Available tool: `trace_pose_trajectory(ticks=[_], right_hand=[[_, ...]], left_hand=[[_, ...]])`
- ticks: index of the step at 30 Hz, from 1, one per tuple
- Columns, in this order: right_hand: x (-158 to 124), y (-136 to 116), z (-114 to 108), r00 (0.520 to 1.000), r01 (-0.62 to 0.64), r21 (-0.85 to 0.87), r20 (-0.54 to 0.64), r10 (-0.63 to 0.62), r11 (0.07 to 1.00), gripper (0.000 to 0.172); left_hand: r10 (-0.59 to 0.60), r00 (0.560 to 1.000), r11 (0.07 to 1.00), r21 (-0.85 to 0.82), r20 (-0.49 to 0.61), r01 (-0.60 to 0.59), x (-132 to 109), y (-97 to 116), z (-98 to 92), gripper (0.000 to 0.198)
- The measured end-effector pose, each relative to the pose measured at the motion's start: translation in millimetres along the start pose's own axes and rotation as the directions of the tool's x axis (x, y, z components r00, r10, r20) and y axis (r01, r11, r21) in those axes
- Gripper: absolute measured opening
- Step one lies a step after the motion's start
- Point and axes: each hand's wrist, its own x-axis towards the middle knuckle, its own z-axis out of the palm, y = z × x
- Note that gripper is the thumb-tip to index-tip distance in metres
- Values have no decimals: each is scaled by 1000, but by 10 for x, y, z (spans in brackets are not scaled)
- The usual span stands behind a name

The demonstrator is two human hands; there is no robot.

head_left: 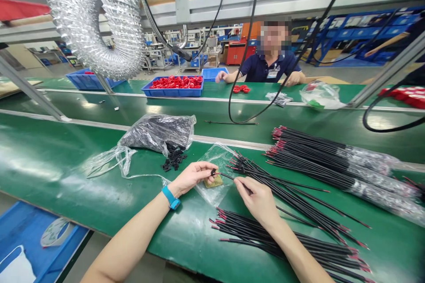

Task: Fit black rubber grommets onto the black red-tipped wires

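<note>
Between the thumb and fingers of my left hand (195, 175) is a small black plastic part (213, 171). My right hand (255, 196) grips a black cable (227, 176), whose end meets the black part or lies right at it; I cannot tell if it is inserted. Below the fingertips, a yellowish sponge-like block (214, 181) lies on a clear plastic bag (212, 194). Loose black cables (292, 194) with reddish ends spread beside and beneath my right hand, and another pile (282, 239) lies nearer me. Small black parts (173, 158) spill from a plastic bag (156, 132) beyond my left hand.
Wrapped cable bundles (341, 154) lie at the right of the green bench (109, 199). Past a metal rail is a belt with one cable (230, 123) on it. A blue tray (172, 92) of red parts stands opposite, near a seated co-worker (272, 62). Black cords (232, 110) hang overhead.
</note>
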Motion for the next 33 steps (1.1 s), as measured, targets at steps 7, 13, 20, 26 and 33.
trace_pose_trajectory(ticks=[7,13,20,26,33], right_hand=[[21,-68,-53,990,130,-212,-18,-137,969,31],[-10,-93,-40,968,233,-304,-17,-250,924,26],[-55,-118,18,954,292,-256,11,-299,922,24],[-96,-155,55,969,247,-240,67,-238,939,26],[-131,-210,46,990,36,-29,134,-32,999,34]], left_hand=[[11,1000,999,48,-5,-10,12,-22,-8,46],[-2,1000,995,97,5,2,4,-56,22,49],[31,999,992,127,-26,-27,-57,-77,177,44],[262,965,823,524,-10,-219,-124,-81,299,22],[383,918,651,674,105,-349,-171,-165,378,22]])
